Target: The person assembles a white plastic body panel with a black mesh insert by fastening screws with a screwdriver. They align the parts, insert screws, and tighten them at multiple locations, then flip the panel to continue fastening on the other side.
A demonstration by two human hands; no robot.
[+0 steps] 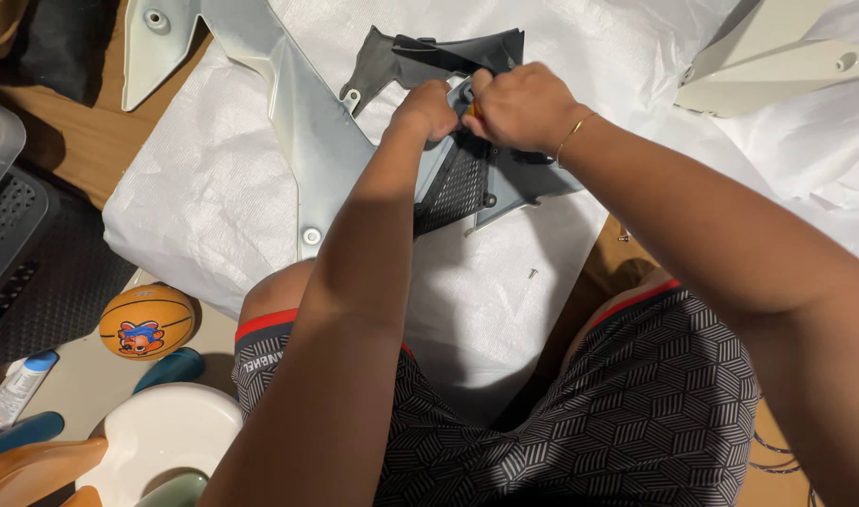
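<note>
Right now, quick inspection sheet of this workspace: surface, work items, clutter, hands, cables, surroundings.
Surface: white woven sheet spread over a wooden floor.
Work items: grey plastic panel with black mesh grille; dark plastic piece behind it.
Clutter: loose screw on the sheet; cream panel at top right.
Hands: left hand and right hand both grip the panel; an orange item between them, unclear.
Cables: nothing seen.
Surroundings: small basketball, white tube.
</note>
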